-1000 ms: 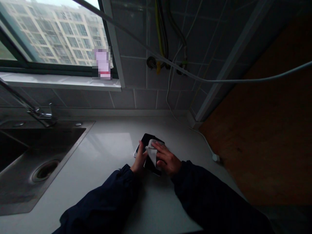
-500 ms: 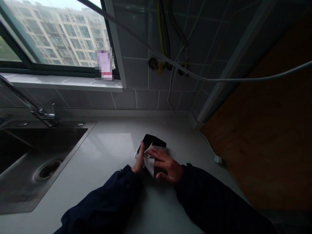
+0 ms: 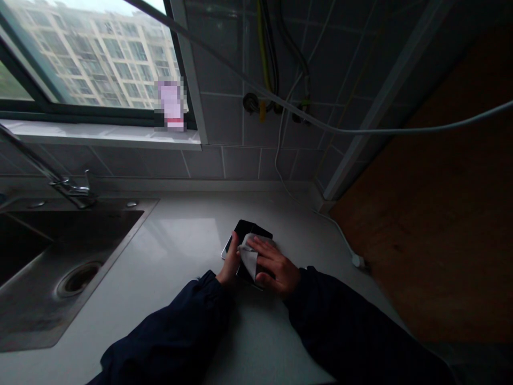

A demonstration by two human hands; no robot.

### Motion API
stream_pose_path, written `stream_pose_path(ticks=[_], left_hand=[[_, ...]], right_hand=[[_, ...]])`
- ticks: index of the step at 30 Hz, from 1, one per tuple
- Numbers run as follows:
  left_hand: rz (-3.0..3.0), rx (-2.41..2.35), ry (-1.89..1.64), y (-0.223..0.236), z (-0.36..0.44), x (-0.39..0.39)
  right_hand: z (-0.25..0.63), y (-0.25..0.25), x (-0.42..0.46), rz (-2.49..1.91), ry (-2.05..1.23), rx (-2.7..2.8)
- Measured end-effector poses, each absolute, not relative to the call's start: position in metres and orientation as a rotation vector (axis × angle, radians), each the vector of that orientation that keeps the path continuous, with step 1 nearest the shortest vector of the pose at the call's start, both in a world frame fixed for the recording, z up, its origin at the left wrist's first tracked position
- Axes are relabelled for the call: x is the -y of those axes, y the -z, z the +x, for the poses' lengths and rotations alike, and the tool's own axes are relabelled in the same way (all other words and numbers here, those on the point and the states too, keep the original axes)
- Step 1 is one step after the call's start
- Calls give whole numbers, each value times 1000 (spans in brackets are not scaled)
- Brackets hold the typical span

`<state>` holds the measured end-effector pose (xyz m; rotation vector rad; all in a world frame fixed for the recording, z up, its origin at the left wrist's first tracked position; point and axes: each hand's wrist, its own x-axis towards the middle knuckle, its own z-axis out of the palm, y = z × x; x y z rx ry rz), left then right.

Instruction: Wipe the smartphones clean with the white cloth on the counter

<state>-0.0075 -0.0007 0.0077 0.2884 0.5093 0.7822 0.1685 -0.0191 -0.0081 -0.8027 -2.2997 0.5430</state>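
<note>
A flat black glossy device (image 3: 242, 228) with a thin silver edge lies over the white countertop, slightly turned; its exact kind I cannot make out. My left hand (image 3: 230, 263) holds it by the left side, thumb along the edge. Under the fingers of my right hand (image 3: 276, 267) a crumpled whitish wipe (image 3: 249, 260) is pressed against the black surface. The wipe and my right hand cover much of the device's right and near parts. Dark sleeves reach up to both wrists.
A steel sink (image 3: 80, 278) with a faucet (image 3: 76, 190) is at the left. A white plug (image 3: 358, 261) on a cable rests near the wooden panel (image 3: 433, 230) at right. A white cable (image 3: 340, 130) hangs across the view. A blurred pink item (image 3: 173, 104) stands on the windowsill.
My right hand and the wipe have shifted slightly up and away over the device, and more of its near black part shows. My left hand keeps its hold.
</note>
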Motion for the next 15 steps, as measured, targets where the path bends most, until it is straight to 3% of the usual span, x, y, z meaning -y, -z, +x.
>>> stream_pose_path(ticks=[4,15], left_hand=[[279,-550,-813,-15,-4,4],[349,-470,-842,3,-7,-4]], right_hand=[[166,9,23,-630,-576,2391],[171,13,11,-1054,-489,2167]])
